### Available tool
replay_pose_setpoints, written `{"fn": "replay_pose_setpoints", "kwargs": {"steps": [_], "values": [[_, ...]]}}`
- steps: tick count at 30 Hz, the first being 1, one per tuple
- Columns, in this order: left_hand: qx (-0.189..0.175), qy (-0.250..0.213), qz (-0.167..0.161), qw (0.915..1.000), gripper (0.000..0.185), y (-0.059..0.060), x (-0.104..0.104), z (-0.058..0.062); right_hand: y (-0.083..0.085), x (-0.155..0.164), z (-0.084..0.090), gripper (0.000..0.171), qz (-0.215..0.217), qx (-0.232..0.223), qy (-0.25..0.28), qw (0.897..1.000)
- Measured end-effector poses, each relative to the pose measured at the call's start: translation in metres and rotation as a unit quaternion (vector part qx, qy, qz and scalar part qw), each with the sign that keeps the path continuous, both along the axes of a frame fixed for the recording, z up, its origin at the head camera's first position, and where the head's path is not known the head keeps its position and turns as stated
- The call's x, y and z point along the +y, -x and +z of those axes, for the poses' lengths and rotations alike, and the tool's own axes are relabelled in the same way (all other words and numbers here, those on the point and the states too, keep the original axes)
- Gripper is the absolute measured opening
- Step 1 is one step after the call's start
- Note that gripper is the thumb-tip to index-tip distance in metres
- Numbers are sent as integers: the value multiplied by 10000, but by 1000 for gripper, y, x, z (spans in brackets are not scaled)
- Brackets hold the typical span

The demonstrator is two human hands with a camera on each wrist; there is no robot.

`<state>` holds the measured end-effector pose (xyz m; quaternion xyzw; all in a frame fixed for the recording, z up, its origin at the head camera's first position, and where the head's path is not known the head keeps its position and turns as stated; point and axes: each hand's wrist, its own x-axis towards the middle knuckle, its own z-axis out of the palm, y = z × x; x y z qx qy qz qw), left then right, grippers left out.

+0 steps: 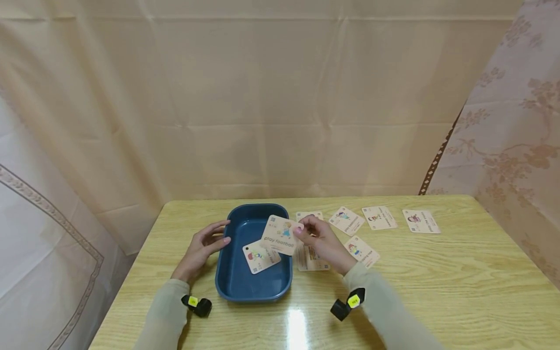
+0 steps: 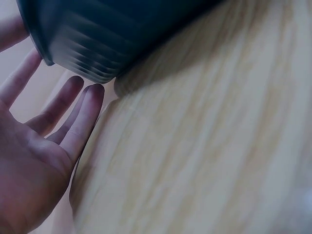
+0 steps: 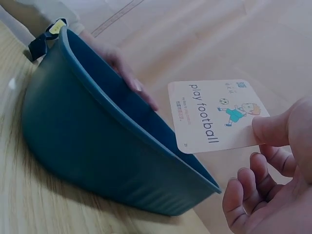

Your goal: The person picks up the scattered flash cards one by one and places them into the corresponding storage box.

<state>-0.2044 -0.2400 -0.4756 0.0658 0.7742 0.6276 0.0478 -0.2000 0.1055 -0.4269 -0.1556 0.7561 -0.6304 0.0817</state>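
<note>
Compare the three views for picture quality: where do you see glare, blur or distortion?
Head view: sharp, with a bright glare patch on the table and wide-angle bending. Left wrist view: dim and blurred, tray close. Right wrist view: evenly lit, the "play football" card readable, tray wall looming large.

Pinched at its edge between thumb and fingers [image 3: 243, 195] of the right hand [image 3: 273, 180]: a "play football" card [image 3: 214, 114], held level just above the blue tub's rim [image 3: 131, 126]. Beyond the fingertips, across the tub, the left hand [image 3: 124, 73] resting against the far wall. Below, wood-grain worktop [image 3: 29, 195].
</note>
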Motion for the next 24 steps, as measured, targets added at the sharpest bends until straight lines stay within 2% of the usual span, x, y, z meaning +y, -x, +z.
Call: {"fn": "replay_pose_setpoints", "kwargs": {"steps": [24], "values": [[68, -35, -40, 10000, 54, 0, 0, -2, -4, -10, -14, 15, 246, 107, -424, 9987]]}}
